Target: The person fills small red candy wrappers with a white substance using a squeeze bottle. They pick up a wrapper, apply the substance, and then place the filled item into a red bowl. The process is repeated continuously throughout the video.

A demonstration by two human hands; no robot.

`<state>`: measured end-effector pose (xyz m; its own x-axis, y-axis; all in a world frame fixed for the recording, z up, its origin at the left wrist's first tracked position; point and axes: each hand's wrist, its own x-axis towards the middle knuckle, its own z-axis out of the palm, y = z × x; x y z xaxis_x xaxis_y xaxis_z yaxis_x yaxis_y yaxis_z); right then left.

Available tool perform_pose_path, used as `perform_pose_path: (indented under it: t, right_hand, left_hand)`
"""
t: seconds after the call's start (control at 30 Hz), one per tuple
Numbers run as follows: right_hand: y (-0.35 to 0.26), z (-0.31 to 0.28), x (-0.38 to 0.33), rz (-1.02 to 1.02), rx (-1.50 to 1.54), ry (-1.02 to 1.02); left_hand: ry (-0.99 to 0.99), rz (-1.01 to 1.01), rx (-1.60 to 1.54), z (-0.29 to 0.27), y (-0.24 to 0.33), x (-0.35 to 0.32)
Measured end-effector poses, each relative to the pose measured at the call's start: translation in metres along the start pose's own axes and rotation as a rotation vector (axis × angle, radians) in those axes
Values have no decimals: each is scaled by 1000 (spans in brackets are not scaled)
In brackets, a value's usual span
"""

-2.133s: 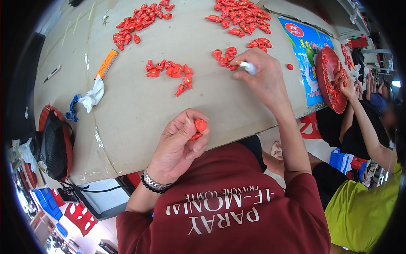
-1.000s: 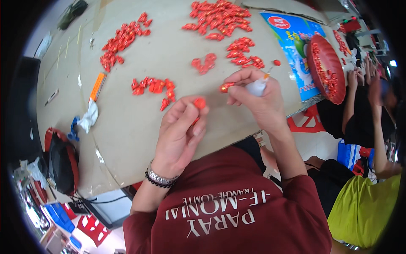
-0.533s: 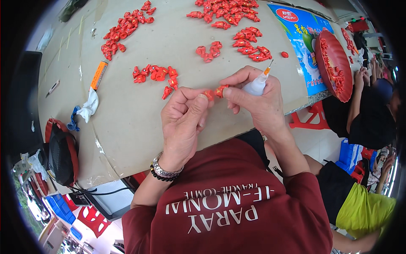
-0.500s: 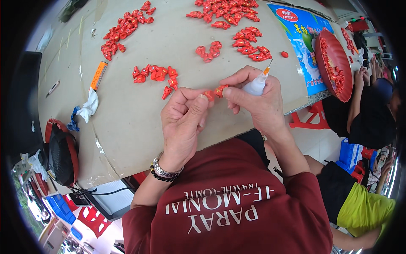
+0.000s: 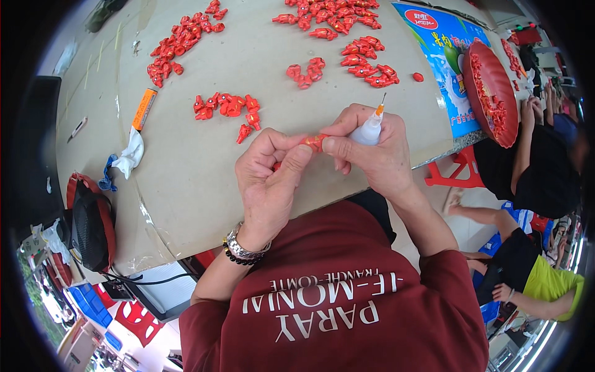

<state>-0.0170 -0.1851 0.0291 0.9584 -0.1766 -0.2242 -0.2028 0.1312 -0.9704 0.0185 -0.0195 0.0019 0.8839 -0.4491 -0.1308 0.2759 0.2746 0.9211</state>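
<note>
My left hand (image 5: 270, 173) and my right hand (image 5: 379, 154) meet above the table, thumbs and fingertips pinching small red plastic parts (image 5: 315, 143) that touch end to end. Fingers cover most of these parts. Another bit of red (image 5: 276, 166) shows among the curled fingers of my left hand. My right hand also keeps a white needle-tipped squeeze bottle (image 5: 369, 131) between thumb and forefinger, its orange-based needle pointing up and away. Beyond my left hand lies a small cluster of red parts (image 5: 230, 105), some with dark round spots.
Red piles (image 5: 334, 13) lie farther off. A red dish (image 5: 503, 108) with red pieces stands on a blue printed sheet (image 5: 427, 56) at right. An orange tube (image 5: 145, 110), white tissue (image 5: 130, 154) and black bag (image 5: 92, 229) lie left. Co-workers sit at right.
The red parts, slightly apart before, now touch between my fingertips. The bottle has shifted a little left and its needle stands steeper. At right, a co-worker's leg and hand have come into view.
</note>
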Motion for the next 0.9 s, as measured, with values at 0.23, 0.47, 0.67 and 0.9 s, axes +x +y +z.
perform_pose_path:
  t: [0.23, 0.47, 0.67, 0.9]
  right_hand:
    - [7, -1, -2, -32, -86, -55]
    - [37, -6, 5, -229, -102, -94]
    - [29, -14, -1, -256, -123, -66]
    - [39, -15, 4, -360, -134, -90]
  left_hand:
    - [6, 83, 192, -3, -3, -3]
    - [91, 112, 455, -10, -14, -3]
    - [52, 94, 332, 4, -16, -2]
    - [32, 107, 392, 4, -14, -3]
